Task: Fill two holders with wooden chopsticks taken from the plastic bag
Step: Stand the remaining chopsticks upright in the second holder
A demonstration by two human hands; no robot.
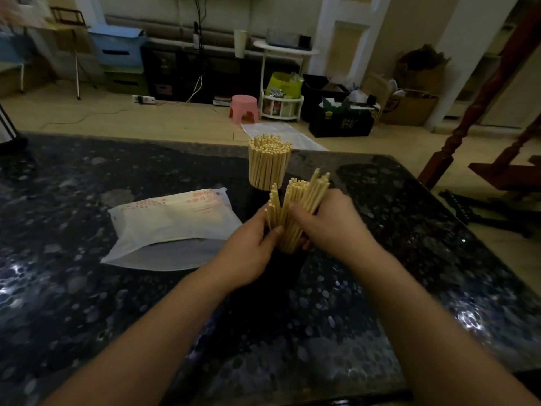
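Observation:
A bundle of pale wooden chopsticks (pixel 295 206) stands upright in a dark holder (pixel 285 268) near the middle of the table. My left hand (pixel 248 253) grips the bundle's left side and my right hand (pixel 330 221) wraps its right side. The sticks fan apart at the top. Behind it a second dark holder, mostly hidden, carries a tight, full bundle of chopsticks (pixel 268 161). The white plastic bag (pixel 172 227) with red print lies flat to the left, its mouth open toward me.
The dark speckled stone table (pixel 117 317) ends just behind the far holder. On the floor beyond are a pink stool (pixel 244 109), boxes and a white side table (pixel 282 80). A wooden post (pixel 456 133) rises at the right.

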